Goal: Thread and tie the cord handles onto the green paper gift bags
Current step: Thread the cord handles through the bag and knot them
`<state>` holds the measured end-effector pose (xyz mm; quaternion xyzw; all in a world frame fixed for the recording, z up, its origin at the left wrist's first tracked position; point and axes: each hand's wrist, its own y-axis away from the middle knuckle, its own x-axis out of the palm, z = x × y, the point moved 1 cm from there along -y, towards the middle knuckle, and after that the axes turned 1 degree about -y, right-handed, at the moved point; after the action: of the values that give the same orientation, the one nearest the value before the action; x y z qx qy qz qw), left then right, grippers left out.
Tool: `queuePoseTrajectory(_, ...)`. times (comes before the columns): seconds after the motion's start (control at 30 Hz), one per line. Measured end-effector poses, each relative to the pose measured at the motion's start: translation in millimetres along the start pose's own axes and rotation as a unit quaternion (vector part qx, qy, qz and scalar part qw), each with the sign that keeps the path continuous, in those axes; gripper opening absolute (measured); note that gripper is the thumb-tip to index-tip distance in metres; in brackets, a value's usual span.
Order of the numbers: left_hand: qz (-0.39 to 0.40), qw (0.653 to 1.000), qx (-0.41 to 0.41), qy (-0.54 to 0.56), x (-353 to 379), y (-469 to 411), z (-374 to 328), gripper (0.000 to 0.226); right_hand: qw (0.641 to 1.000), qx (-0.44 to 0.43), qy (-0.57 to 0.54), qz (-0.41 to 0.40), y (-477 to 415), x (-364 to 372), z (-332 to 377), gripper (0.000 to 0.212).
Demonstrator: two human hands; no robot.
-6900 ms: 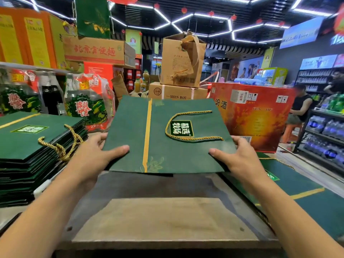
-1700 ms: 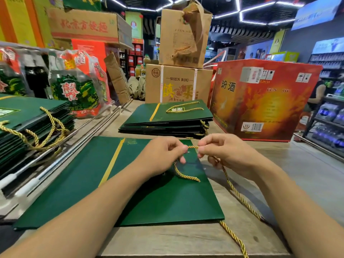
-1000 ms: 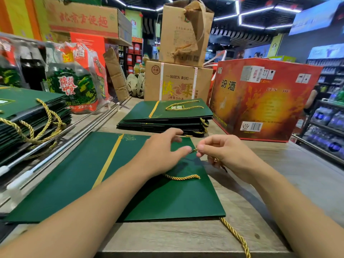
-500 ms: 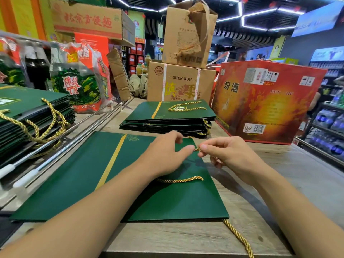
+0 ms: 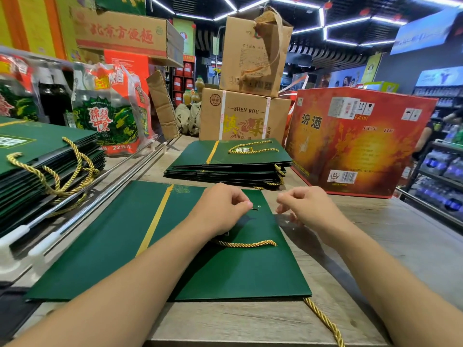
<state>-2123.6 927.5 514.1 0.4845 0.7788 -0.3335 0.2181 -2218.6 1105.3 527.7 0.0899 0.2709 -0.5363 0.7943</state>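
Green gift bag (image 5: 238,271) is lying flat for threading; left hand (image 5: 220,209) is resting on it, right hand (image 5: 308,211) hovering beside it, both curling fingers (image 5: 244,200), can't tell if they're pinching cord (image 5: 246,244).

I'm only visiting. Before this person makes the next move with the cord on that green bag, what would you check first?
1. Green bag lying flat on the table: ok.
2. Punched hole uncovered, between the left hand and right hand: ok.
3. Cord end gripped by either hand: cannot tell; the fingers are curled, but no cord plainly shows in them.
4. Handle loop lying on the bag's face: ok.
5. Loose cord free of the bag: not ok; it runs out from under the near edge.
6. Knot tied: cannot tell.
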Motion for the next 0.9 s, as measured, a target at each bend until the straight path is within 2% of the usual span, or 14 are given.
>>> queuePoseTrajectory(0.1, -0.023, 0.999, -0.031, -0.016, 1, -4, 6, 0.012, 0.988, 0.053, 0.14, 0.039, -12, 3, 8, 0.033)
queuePoseTrajectory(0.23, -0.018, 0.998, -0.057, -0.032, 5, -6, 10, 0.011, 0.978, 0.096, 0.174, 0.068, -24, 16, 22, 0.031)
queuePoseTrajectory(0.37, -0.017, 0.997, -0.055, -0.045, 5, -8, 11, 0.012, 0.975, 0.076, 0.205, 0.041, -34, 27, 17, 0.03)
queuePoseTrajectory(0.7, -0.009, 0.996, -0.055, -0.067, 8, -6, 7, 0.015, 0.992, 0.089, 0.09, 0.026, -35, 20, 14, 0.027)
queuePoseTrajectory(0.83, -0.016, 0.996, -0.051, -0.069, 8, -5, 5, 0.014, 0.993, 0.112, -0.013, 0.033, -30, 19, 13, 0.019)
queuePoseTrajectory(0.9, -0.017, 0.997, -0.051, -0.062, 8, -4, 3, 0.012, 0.992, 0.116, -0.028, 0.04, -27, 19, 12, 0.021)
